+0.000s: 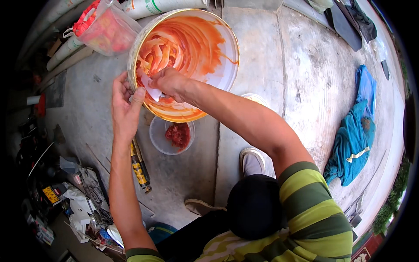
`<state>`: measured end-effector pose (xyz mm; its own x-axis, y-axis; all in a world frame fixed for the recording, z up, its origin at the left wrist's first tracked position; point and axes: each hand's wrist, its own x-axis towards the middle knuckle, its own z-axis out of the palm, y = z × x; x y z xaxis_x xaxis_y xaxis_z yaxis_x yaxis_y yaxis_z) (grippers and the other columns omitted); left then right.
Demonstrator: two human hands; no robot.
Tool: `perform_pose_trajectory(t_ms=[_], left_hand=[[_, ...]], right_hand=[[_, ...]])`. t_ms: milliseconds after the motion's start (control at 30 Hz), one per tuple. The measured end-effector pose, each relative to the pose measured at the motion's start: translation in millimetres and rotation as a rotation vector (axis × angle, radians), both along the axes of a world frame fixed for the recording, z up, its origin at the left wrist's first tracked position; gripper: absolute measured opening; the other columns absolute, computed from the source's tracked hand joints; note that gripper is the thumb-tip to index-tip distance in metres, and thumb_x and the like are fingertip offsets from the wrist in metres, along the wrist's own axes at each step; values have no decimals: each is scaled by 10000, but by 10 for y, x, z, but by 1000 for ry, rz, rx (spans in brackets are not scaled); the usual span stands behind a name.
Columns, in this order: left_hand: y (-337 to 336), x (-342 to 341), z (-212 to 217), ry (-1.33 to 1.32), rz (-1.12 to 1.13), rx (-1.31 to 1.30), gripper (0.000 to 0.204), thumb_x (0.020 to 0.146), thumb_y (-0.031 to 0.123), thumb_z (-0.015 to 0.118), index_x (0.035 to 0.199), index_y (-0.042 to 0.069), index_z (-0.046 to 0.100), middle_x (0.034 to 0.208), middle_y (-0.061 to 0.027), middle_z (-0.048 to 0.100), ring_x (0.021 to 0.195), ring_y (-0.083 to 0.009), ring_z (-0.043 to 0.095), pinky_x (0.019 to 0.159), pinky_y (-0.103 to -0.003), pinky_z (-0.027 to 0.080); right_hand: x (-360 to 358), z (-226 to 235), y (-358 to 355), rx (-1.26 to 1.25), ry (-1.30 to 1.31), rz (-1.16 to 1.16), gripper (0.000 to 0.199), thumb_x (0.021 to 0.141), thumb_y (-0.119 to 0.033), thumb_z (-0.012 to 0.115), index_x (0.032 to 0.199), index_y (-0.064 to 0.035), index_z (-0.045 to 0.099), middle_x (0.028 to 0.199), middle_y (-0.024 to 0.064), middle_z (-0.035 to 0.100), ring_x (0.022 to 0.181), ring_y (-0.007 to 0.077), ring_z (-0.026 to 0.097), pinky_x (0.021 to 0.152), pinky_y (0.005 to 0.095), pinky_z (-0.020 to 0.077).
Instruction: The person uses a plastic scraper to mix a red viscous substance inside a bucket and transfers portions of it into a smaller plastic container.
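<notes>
A large white bucket point(228, 72) is tilted with its mouth toward me, its inside smeared with orange-red paste point(192, 37). My left hand point(124, 105) grips the bucket's left rim, thumb on the near side and fingers curled behind. Inside the bucket, my right hand point(169, 84) is closed around a flat white scraper-like piece point(152, 91), held against the lower left wall. Under the bucket's near edge stands a translucent plastic tub point(159, 142) with a lump of dark red paste point(178, 136) in it; the bucket hides its far side.
A clear bag with red contents point(109, 30) lies beside white pipes point(161, 5) at the far left. A yellow-and-black cylinder point(139, 168) lies left of the tub. Tools and clutter point(83, 205) crowd the near left. Teal cloth point(349, 148) lies on the concrete point(305, 87) at right.
</notes>
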<state>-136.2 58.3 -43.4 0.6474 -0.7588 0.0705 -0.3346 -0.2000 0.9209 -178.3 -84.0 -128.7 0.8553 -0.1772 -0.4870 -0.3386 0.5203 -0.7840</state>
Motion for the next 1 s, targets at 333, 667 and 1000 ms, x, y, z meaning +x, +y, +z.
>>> perform_pose_trajectory(t_ms=[333, 667, 1000], left_hand=[[323, 588, 11, 290, 200, -168, 485, 1016, 208, 548, 1420, -12, 397, 1210, -83, 573, 1087, -150, 567, 916, -314, 495], [595, 1598, -151, 293, 396, 54, 473, 1034, 417, 436, 1251, 27, 594, 1200, -63, 648, 1097, -158, 589, 905, -380, 490], [711, 2266, -514, 668, 586, 80, 536, 988, 541, 480, 1235, 88, 623, 1084, -121, 676, 953, -232, 643, 778, -374, 529]], right_hand=[[-655, 452, -235, -334, -219, -9, 312, 972, -150, 593, 1215, 34, 654, 921, 23, 668, 756, 86, 578, 643, 272, 482], [-1658, 1284, -449, -729, -346, 318, 368, 951, -79, 604, 1303, 27, 587, 954, 79, 565, 846, 120, 542, 762, 248, 442], [-2023, 522, -226, -1181, -355, 631, 510, 812, 0, 709, 1296, 38, 552, 1056, 182, 566, 898, 345, 624, 778, 376, 525]])
